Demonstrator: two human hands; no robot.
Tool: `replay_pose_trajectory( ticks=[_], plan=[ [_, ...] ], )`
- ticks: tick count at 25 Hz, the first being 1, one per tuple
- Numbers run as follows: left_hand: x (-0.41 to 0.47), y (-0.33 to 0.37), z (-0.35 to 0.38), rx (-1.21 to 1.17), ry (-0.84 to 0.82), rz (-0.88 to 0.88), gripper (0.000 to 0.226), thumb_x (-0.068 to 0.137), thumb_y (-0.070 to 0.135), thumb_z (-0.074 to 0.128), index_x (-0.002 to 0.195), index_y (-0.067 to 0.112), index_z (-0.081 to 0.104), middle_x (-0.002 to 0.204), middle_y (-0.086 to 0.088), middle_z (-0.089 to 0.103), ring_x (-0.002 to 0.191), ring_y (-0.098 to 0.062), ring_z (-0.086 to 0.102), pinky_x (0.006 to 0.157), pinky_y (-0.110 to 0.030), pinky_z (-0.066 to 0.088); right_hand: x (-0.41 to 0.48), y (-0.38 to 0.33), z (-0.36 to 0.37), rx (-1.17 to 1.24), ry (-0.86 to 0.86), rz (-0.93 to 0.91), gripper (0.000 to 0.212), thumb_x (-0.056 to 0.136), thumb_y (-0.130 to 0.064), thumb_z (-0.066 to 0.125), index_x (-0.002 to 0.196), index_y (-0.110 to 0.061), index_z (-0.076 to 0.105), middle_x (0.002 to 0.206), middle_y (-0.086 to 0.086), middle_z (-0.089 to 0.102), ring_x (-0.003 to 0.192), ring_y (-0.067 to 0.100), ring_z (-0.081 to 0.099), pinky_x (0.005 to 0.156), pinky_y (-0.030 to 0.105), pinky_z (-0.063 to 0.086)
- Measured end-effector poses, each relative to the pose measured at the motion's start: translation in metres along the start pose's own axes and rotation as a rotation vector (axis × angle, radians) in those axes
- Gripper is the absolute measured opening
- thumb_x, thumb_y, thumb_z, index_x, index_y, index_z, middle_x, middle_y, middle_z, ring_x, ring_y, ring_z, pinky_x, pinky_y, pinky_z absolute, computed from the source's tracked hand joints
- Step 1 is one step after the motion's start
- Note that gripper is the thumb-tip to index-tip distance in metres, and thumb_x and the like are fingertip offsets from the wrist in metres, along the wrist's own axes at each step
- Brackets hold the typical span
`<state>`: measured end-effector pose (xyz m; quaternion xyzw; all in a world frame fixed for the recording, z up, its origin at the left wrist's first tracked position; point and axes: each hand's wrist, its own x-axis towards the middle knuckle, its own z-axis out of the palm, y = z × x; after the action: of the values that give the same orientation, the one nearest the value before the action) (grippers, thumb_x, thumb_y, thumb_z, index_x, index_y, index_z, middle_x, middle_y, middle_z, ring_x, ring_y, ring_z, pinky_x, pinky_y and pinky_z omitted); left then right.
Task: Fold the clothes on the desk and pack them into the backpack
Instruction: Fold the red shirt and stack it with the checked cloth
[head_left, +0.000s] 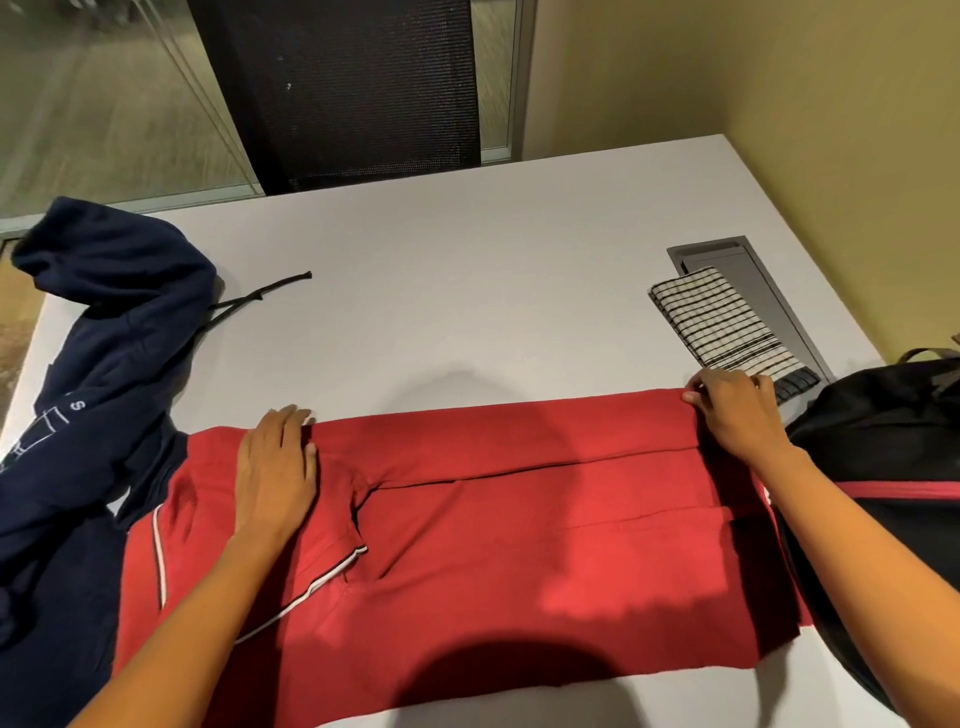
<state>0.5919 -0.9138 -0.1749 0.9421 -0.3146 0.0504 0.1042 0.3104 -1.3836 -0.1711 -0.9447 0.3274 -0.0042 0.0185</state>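
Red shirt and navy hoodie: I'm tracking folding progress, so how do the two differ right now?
The red shirt lies flat, its far edge folded over; the navy hoodie sits crumpled. The left hand presses the red shirt and the right hand pinches its corner; no hand touches the navy hoodie. Both lie on the desk, not yet packed.

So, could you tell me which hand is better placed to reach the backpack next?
Probably the right hand: it pinches the edge of the red shirt beside the backpack, while the left hand presses flat near the navy hoodie.
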Motion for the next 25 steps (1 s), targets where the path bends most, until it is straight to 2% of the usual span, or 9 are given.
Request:
replay_pose_trajectory(
  ticks=[3, 6, 9, 11, 14, 17, 19, 22, 25],
  plan=[
    [-0.009, 0.008, 0.010, -0.029, -0.103, -0.059, 0.042, 0.092, 0.008, 0.056, 0.134, 0.006, 0.049, 0.140, -0.017, 0.048, 0.133, -0.036, 0.039, 0.110, -0.053, 0.028, -0.003, 0.011, -0.002, 0.110, -0.010, 0.100, 0.024, 0.091, -0.031, 0.063, 0.085, -0.008, 0.068, 0.086, 0.014, 0.070, 0.088, 0.037, 0.061, 0.085, 0.043, 0.033],
    [-0.012, 0.007, 0.018, -0.035, -0.205, -0.151, 0.047, 0.098, 0.018, 0.047, 0.144, 0.010, 0.039, 0.151, -0.015, 0.035, 0.141, -0.033, 0.029, 0.113, -0.055, 0.019, -0.003, 0.011, -0.011, 0.300, 0.010, 0.225, 0.026, 0.092, -0.033, 0.063, 0.084, -0.008, 0.063, 0.086, 0.015, 0.068, 0.083, 0.038, 0.061, 0.075, 0.044, 0.045],
    [-0.010, 0.006, 0.020, -0.027, -0.245, -0.180, 0.051, 0.100, 0.024, 0.043, 0.149, 0.013, 0.031, 0.156, -0.013, 0.025, 0.144, -0.033, 0.021, 0.114, -0.057, 0.016, -0.005, 0.007, -0.015, 0.020, 0.180, 0.204, 0.014, 0.086, -0.007, 0.066, 0.096, 0.001, 0.061, 0.093, 0.025, 0.060, 0.087, 0.043, 0.055, 0.076, 0.050, 0.042],
    [-0.012, 0.010, 0.016, -0.033, -0.216, -0.170, 0.055, 0.099, 0.023, 0.044, 0.150, 0.013, 0.027, 0.158, -0.013, 0.020, 0.145, -0.034, 0.017, 0.115, -0.057, 0.016, -0.010, 0.000, -0.016, -0.018, 0.263, 0.194, 0.031, 0.077, 0.010, 0.060, 0.108, 0.005, 0.059, 0.104, 0.029, 0.054, 0.095, 0.045, 0.050, 0.081, 0.053, 0.041],
    [-0.023, 0.030, 0.010, -0.080, -0.156, -0.151, 0.062, 0.100, 0.027, 0.042, 0.154, 0.013, 0.014, 0.161, -0.010, 0.007, 0.148, -0.030, 0.004, 0.117, -0.048, 0.007, -0.031, -0.031, -0.005, 0.159, 0.306, 0.058, 0.033, 0.092, -0.012, 0.051, 0.122, -0.002, 0.057, 0.127, 0.023, 0.051, 0.117, 0.042, 0.046, 0.098, 0.050, 0.036],
    [-0.046, 0.048, 0.011, -0.142, -0.180, -0.185, 0.061, 0.102, 0.032, 0.035, 0.154, 0.014, 0.008, 0.161, -0.004, 0.000, 0.149, -0.025, 0.001, 0.119, -0.046, 0.004, -0.068, -0.056, 0.028, 0.133, 0.109, -0.114, 0.051, 0.100, -0.038, 0.035, 0.146, -0.015, 0.041, 0.153, 0.012, 0.034, 0.143, 0.034, 0.028, 0.115, 0.051, 0.024],
    [-0.063, 0.048, 0.014, -0.149, -0.231, -0.217, 0.061, 0.101, 0.038, 0.029, 0.154, 0.015, 0.008, 0.160, 0.000, 0.002, 0.149, -0.023, 0.005, 0.120, -0.048, 0.009, -0.084, -0.057, 0.042, 0.087, 0.065, -0.080, 0.060, 0.100, -0.047, 0.023, 0.152, -0.018, 0.029, 0.160, 0.008, 0.022, 0.148, 0.032, 0.016, 0.119, 0.050, 0.017],
    [-0.085, 0.044, 0.010, -0.165, -0.227, -0.215, 0.070, 0.093, 0.051, 0.017, 0.154, 0.017, 0.010, 0.160, 0.000, 0.013, 0.147, -0.023, 0.015, 0.119, -0.045, 0.014, -0.095, -0.070, 0.036, 0.272, 0.084, 0.147, 0.066, 0.099, -0.047, 0.022, 0.152, -0.008, 0.025, 0.161, 0.011, 0.013, 0.150, 0.028, 0.007, 0.122, 0.045, 0.009],
    [-0.104, 0.050, -0.002, -0.214, -0.200, -0.180, 0.076, 0.089, 0.059, 0.022, 0.154, 0.020, 0.014, 0.160, 0.004, 0.016, 0.147, -0.019, 0.015, 0.119, -0.042, 0.013, -0.119, -0.104, 0.026, 0.356, 0.137, 0.004, 0.059, 0.100, -0.038, 0.032, 0.150, -0.007, 0.030, 0.161, 0.011, 0.016, 0.150, 0.023, 0.008, 0.122, 0.041, 0.008]
  ],
)
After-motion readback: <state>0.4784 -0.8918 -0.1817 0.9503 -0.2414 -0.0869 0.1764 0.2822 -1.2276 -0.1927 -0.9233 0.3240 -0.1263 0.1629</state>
